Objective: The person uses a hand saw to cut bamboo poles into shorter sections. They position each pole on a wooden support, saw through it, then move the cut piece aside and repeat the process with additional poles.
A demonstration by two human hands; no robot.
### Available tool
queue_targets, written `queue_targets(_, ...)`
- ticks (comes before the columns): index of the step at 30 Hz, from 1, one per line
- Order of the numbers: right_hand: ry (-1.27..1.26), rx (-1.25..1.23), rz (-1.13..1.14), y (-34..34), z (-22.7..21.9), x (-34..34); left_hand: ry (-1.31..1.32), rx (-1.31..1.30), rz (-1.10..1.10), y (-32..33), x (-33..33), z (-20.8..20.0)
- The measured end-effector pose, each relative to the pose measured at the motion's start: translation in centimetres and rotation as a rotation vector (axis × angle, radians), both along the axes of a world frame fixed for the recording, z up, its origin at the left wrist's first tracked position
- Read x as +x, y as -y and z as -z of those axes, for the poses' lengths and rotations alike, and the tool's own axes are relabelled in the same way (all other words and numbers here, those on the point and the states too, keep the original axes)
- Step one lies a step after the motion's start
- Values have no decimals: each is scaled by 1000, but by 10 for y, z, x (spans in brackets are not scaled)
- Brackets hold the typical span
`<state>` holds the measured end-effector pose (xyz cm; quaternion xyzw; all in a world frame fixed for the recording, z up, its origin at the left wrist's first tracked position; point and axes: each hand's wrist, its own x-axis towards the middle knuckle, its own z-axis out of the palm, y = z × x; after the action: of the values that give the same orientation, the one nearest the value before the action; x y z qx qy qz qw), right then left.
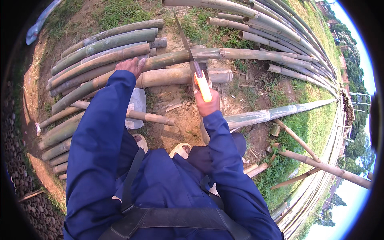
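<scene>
My right hand [209, 103] is closed round the orange-yellow handle of a handsaw [185, 37]. Its long blade points away from me and crosses a long bamboo pole [170, 59] just left of one of the pole's joints. Whether the teeth have entered the bamboo is too small to tell. Left of the blade, my left hand [133, 66] grips the same pole from above, its fingers bent over it. A thicker bamboo length [168, 77] lies under and nearer to me than the pole, running the same way.
Several cut bamboo lengths [108, 43] lie side by side at the left. Long uncut poles [280, 28] stretch away at the upper right. A large pole [260, 117] and a slanted bamboo frame [324, 166] stand to my right. A white sack [138, 105] lies by my sandalled feet.
</scene>
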<state>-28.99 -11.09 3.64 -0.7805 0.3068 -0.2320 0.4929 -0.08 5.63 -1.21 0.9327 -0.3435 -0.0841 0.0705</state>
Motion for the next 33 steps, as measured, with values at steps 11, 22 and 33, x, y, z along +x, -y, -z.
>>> queue_targets(11,-214,-23,26,-97,-61,-169,-56,21,-55,-9,2,16)
queue_targets(22,13,5,-21,-7,5,0,-40,-37,-31,-4,1,18)
queue_targets(33,-164,-34,13,-31,-7,-62,-108,-46,-64,-13,3,25)
